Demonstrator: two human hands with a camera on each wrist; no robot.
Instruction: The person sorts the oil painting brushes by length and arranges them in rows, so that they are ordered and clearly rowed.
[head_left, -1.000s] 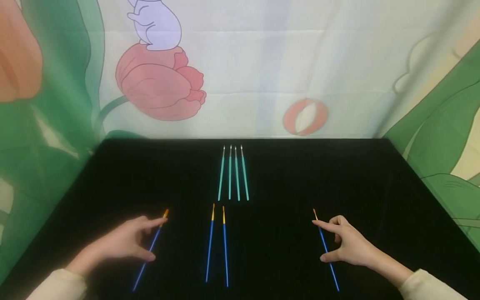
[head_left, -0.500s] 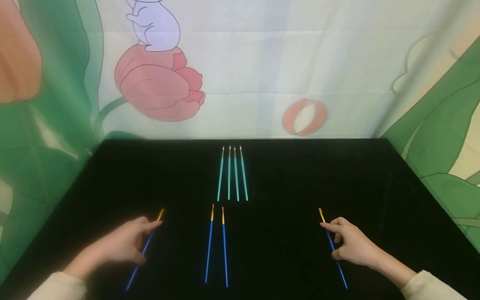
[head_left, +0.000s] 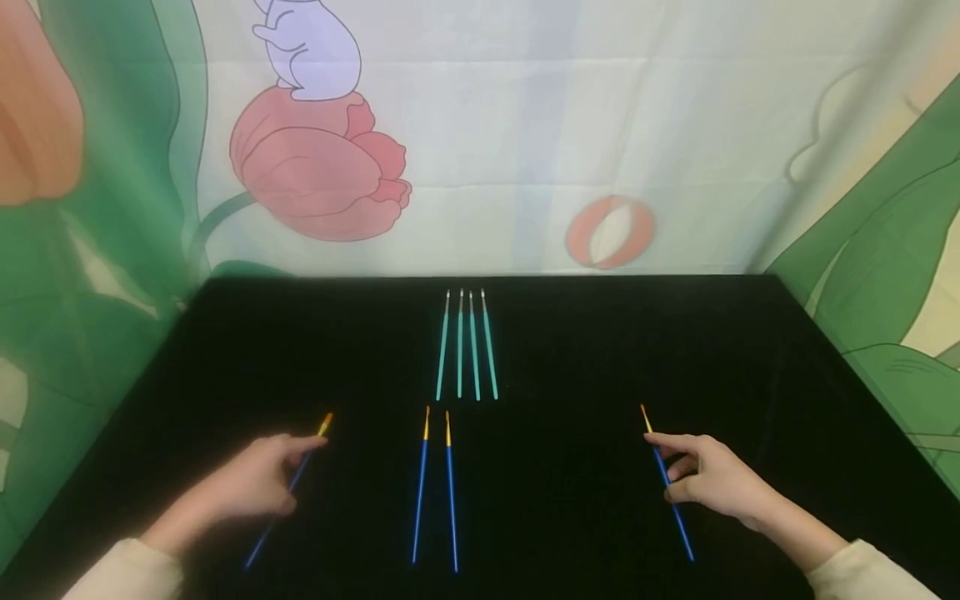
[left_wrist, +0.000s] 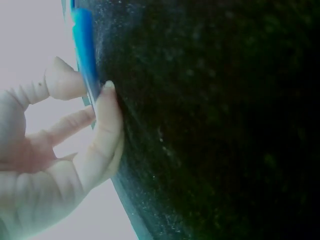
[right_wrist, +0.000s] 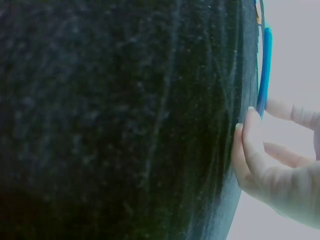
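In the head view, my left hand (head_left: pixel 251 475) holds a blue paintbrush (head_left: pixel 264 537) with a yellow ferrule, its tip pointing away and slightly right. My right hand (head_left: pixel 716 477) grips a similar blue paintbrush (head_left: pixel 681 525), tilted the other way. The left wrist view has the blue handle (left_wrist: pixel 86 47) between thumb and fingers; the right wrist view has the other handle (right_wrist: pixel 265 65) at the fingertips. Between the hands lie two more blue paintbrushes, a left one (head_left: pixel 421 500) and a right one (head_left: pixel 452 508), side by side. Fingers hide part of each held brush.
Several teal paintbrushes (head_left: pixel 460 358) lie in a row farther back on the black table (head_left: pixel 585 350), tips away from me. A printed curtain (head_left: pixel 480 167) with flowers hangs behind the table's far edge and along both sides.
My right hand has moved right and slightly away with its paintbrush. My left hand and its paintbrush have shifted only a little, the handle end leftward. The lying brushes stay in place.
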